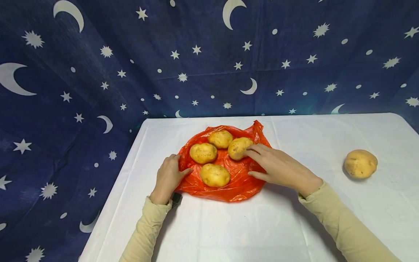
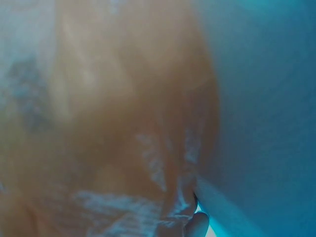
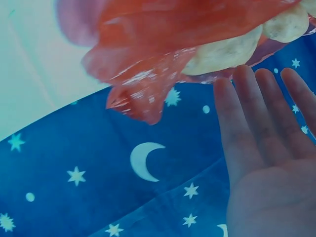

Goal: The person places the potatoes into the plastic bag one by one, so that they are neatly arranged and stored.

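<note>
A thin red plastic bag (image 1: 242,178) lies spread on the table, with several yellow potatoes (image 1: 215,175) resting on it. At the bag's left edge, my left hand (image 1: 167,178) grips the plastic, thumb on the inner side and fingers outside. The left wrist view is mostly filled by blurred bag film (image 2: 123,128). My right hand (image 1: 278,167) reaches over the bag's right side, its fingertips at the rightmost potato (image 1: 238,148). In the right wrist view its fingers (image 3: 254,108) are straight and spread below a potato (image 3: 224,52) and the bag's crumpled edge (image 3: 143,64).
Apart from the bag, a single potato (image 1: 360,164) sits on the right of the white-covered table (image 1: 248,233). A dark blue cloth (image 1: 209,87) with moons and stars hangs behind and to the left. A small dark object (image 1: 176,198) shows by the left wrist.
</note>
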The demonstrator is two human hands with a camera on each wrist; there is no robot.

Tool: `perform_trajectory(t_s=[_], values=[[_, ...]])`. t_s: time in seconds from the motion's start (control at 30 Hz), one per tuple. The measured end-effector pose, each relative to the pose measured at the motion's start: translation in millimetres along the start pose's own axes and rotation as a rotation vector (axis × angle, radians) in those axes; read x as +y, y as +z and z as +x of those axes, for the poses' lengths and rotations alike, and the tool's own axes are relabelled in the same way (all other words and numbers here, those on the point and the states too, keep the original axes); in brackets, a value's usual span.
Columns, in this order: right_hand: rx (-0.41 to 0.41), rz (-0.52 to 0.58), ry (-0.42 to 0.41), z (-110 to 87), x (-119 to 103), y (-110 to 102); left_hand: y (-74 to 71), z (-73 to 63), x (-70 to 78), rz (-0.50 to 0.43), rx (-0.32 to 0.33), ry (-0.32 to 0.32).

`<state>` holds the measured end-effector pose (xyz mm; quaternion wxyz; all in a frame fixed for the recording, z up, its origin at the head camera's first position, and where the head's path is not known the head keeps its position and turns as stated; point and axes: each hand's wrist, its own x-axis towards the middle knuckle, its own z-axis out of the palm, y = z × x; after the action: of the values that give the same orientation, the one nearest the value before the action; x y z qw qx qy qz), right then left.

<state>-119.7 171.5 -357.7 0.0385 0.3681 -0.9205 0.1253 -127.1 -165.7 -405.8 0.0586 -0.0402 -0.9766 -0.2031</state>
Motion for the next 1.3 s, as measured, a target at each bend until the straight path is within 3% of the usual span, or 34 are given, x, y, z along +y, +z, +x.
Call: perform_trajectory(t_s=[0.27,0.77,1.3], values=[[0.019,-0.002,0.029,-12.6,13.7,-4.8,-0.1,-0.1,-1.1,0.004,-0.007,-0.014],[0.142,-0.042,0.019,-44.7,42.8,-16.4,0.0,0.7,-0.6,0.006,-0.002,0.000],[0.172,-0.100,0.117,-83.7,71.3,-12.8,0.8,-0.3,0.3,0.017,-0.009,-0.016]])
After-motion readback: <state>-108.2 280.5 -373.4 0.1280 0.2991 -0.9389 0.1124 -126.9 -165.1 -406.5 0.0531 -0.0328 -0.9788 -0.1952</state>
